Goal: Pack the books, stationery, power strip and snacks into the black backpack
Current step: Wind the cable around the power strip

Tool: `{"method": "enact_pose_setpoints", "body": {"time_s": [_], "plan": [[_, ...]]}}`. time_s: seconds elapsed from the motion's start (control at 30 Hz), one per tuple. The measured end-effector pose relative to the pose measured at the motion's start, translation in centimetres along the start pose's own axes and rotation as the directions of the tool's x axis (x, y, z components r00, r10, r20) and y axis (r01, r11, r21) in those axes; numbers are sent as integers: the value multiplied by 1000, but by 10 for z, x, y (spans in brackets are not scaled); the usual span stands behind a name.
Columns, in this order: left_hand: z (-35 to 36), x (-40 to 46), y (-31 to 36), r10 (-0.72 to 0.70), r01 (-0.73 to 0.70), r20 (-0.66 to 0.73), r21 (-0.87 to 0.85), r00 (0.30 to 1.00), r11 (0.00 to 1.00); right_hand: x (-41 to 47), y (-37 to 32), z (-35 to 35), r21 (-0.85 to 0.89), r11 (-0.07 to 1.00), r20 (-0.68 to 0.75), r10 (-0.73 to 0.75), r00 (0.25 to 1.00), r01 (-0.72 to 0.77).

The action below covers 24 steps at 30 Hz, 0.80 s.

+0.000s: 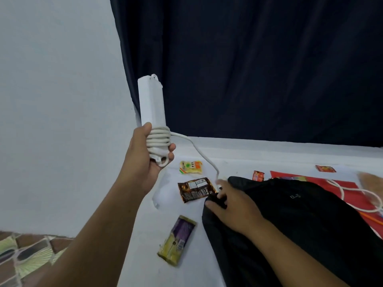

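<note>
My left hand (145,154) holds the white power strip (152,102) upright above the table's left end, gripping its lower end where the cord is wound in several turns. The loose cord (199,151) runs down to my right hand (230,206), which pinches it at the near-left edge of the black backpack (306,216). The backpack lies flat on the white table (238,154). Snack packets lie left of it: a yellow-green one (190,167), a brown one (195,189) and a purple-yellow bar (177,240).
Behind the backpack lie a red book (306,177) with a white cable loop (348,190) on it, two small red packets (258,175) (325,168) and an orange pencil (372,220). A dark curtain (259,69) hangs behind the table; a white wall stands at left.
</note>
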State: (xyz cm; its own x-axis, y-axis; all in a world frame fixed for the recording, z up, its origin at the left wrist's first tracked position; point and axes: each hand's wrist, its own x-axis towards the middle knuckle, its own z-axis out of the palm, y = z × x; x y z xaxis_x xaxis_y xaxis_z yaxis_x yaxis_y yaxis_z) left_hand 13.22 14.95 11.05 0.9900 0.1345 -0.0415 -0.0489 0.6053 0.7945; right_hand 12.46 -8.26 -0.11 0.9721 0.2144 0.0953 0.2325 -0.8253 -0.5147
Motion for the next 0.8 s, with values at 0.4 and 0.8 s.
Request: {"method": "enact_pose_setpoints", "body": {"time_s": [0.4, 0.8], "plan": [[-61, -22, -8, 72, -14, -127, 410, 989, 912, 117, -38, -58, 266, 962, -304, 23, 952, 61], [-67, -28, -49, 143, 12, -223, 575, 964, 818, 93, -48, -91, -29, 956, -249, -291, 924, 293]]}}
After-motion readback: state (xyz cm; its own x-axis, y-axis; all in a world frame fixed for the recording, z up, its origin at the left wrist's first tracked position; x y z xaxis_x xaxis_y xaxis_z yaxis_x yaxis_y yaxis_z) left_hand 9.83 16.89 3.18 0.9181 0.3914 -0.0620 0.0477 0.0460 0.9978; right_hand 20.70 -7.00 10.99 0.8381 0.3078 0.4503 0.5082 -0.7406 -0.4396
